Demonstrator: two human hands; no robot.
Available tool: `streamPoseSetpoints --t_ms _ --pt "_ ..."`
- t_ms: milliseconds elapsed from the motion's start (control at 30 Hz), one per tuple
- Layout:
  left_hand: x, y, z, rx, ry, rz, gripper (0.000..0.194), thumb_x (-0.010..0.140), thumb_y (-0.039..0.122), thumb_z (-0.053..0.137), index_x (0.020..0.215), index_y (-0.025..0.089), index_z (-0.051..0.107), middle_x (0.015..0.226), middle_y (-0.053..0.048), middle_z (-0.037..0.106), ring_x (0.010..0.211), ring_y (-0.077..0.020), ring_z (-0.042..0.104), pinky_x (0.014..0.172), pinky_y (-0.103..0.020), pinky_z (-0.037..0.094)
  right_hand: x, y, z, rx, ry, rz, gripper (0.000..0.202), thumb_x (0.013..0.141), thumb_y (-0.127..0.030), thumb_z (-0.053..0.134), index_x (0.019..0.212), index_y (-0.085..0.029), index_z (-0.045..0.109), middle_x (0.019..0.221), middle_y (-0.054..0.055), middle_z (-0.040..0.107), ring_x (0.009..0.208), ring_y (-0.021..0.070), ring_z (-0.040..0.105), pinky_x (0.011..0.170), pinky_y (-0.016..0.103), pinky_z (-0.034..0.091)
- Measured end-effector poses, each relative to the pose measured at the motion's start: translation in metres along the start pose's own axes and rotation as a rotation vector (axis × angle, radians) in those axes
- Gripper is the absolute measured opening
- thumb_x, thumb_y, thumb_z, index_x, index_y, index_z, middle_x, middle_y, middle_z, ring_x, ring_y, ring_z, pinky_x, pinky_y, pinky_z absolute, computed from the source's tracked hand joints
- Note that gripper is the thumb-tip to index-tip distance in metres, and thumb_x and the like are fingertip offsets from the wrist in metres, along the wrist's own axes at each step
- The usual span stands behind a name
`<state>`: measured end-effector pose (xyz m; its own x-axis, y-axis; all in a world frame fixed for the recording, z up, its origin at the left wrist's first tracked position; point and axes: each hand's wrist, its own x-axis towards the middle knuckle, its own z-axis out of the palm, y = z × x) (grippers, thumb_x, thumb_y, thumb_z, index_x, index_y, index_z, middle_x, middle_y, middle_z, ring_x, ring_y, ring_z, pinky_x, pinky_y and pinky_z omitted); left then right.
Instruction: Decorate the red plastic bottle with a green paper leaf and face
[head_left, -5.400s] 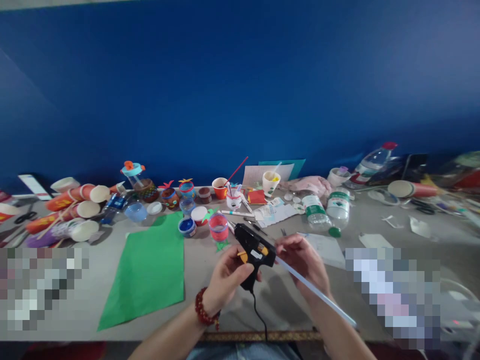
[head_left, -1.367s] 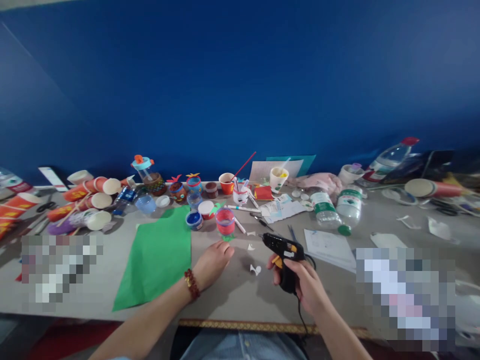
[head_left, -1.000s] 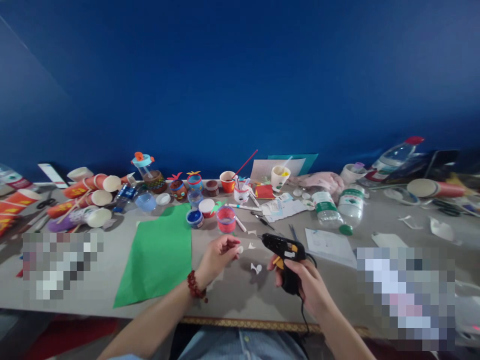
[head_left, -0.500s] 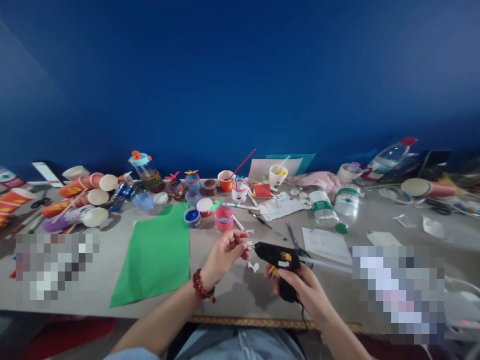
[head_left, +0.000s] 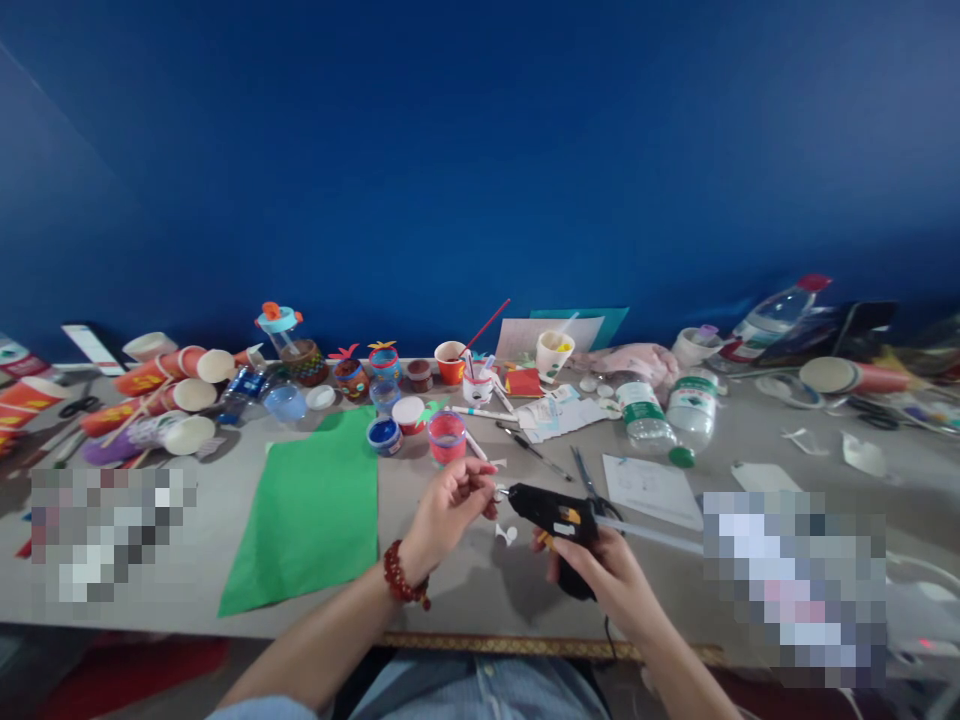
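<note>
Left hand [head_left: 450,505]: right of the green sheet [head_left: 307,510], thumb and fingertips pinched almost closed on 1 small white piece [head_left: 499,493], probably to steady it at the nozzle.
Right hand [head_left: 611,565]: farther right of the green sheet, wrapped around the handle, fingers near the orange trigger, likely for aim and squeeze.
Glue gun [head_left: 555,515]: right of the green sheet, tip at the white piece.
Paint jar [head_left: 385,435]: beside the green sheet's far right corner, open, blue paint inside.
Clear cup [head_left: 448,440]: right of the green sheet, pinkish red inside.
</note>
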<state>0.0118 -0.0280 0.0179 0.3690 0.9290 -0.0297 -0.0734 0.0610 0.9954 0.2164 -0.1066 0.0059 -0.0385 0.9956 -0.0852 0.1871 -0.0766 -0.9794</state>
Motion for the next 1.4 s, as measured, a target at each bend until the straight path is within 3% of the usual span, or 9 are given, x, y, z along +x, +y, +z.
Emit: streamPoseSetpoints --t_ms 167,267,433,700,800,967,1067,1167,1400 --pt "-0.001 0.000 -0.001 0.001 0.019 -0.002 0.030 0.081 0.037 0.066 0.101 0.015 0.059 0.070 0.000 0.063 0.061 -0.0127 0.063 0.063 -0.026 0.051 -0.001 0.004 0.000 -0.169 0.043 -0.042 0.041 0.087 -0.047 0.052 0.078 -0.013 0.073 0.060 0.007 0.069 0.058 0.0218 0.063 0.055 0.029 0.047" --pt "-0.001 -0.003 -0.001 -0.012 0.027 -0.008 0.031 0.081 0.037 0.066 0.101 0.015 0.059 0.071 0.000 0.063 0.062 -0.0129 0.064 0.064 -0.026 0.050 -0.002 0.004 -0.002 -0.356 0.099 -0.162 0.033 0.085 -0.041 0.054 0.073 -0.016 0.072 0.062 0.007 0.069 0.057 0.0225 0.063 0.055 0.030 0.048" --pt "0.000 -0.009 -0.002 0.015 0.032 0.026 0.029 0.080 0.033 0.066 0.102 0.015 0.058 0.074 0.000 0.063 0.064 -0.0126 0.063 0.065 -0.026 0.051 -0.003 -0.003 -0.004 -0.645 0.141 -0.410 0.021 0.081 -0.029 0.057 0.093 -0.019 0.071 0.082 0.011 0.073 0.067 0.0244 0.069 0.061 0.030 0.052" --pt "-0.010 -0.005 -0.002 0.371 0.087 0.249 0.021 0.088 0.025 0.055 0.107 0.018 0.061 0.084 -0.003 0.065 0.075 -0.0140 0.065 0.074 -0.027 0.052 -0.001 -0.002 -0.014 -0.843 0.054 -0.546 0.033 0.075 -0.034 0.066 0.105 -0.020 0.070 0.098 0.012 0.075 0.080 0.0258 0.071 0.071 0.031 0.054" --pt "-0.012 -0.008 -0.003 0.426 0.115 0.295 0.022 0.087 0.022 0.055 0.108 0.020 0.061 0.086 -0.003 0.066 0.079 -0.0146 0.064 0.077 -0.028 0.051 -0.003 0.005 -0.022 -0.856 0.138 -0.553 0.037 0.077 -0.040 0.066 0.106 -0.019 0.071 0.097 0.013 0.075 0.082 0.0288 0.071 0.071 0.034 0.055" --pt "-0.007 -0.016 -0.010 0.155 0.078 0.103 0.021 0.084 0.025 0.058 0.104 0.018 0.057 0.076 0.001 0.062 0.066 -0.0124 0.063 0.065 -0.025 0.050 -0.009 0.025 -0.040 -0.769 0.408 -0.325 0.033 0.091 -0.042 0.049 0.099 -0.019 0.072 0.083 0.010 0.075 0.071 0.0262 0.070 0.062 0.031 0.053" --pt "-0.006 -0.015 -0.015 0.109 0.061 0.033 0.022 0.084 0.028 0.059 0.103 0.017 0.057 0.074 0.001 0.061 0.065 -0.0124 0.063 0.065 -0.026 0.050 -0.009 0.037 -0.058 -0.944 0.540 -0.308 0.041 0.090 -0.042 0.049 0.120 -0.017 0.065 0.090 0.012 0.074 0.080 0.0295 0.068 0.068 0.035 0.052" --pt "-0.008 -0.013 -0.018 0.091 0.063 0.015 0.024 0.083 0.030 0.060 0.102 0.016 0.056 0.076 0.001 0.061 0.066 -0.0126 0.063 0.066 -0.027 0.051 -0.008 0.049 -0.081 -1.114 0.491 -0.368 0.049 0.091 -0.032 0.046 0.137 -0.017 0.052 0.088 0.011 0.071 0.080 0.0296 0.064 0.074 0.040 0.050" --pt "-0.009 -0.015 -0.021 0.066 0.066 0.010 0.025 0.083 0.032 0.061 0.102 0.016 0.056 0.077 0.001 0.061 0.067 -0.0128 0.063 0.068 -0.028 0.051 -0.007 0.074 -0.122 -1.368 0.458 -0.340 0.056 0.086 -0.019 0.047 0.142 -0.019 0.046 0.093 0.011 0.067 0.082 0.0294 0.058 0.075 0.041 0.048"
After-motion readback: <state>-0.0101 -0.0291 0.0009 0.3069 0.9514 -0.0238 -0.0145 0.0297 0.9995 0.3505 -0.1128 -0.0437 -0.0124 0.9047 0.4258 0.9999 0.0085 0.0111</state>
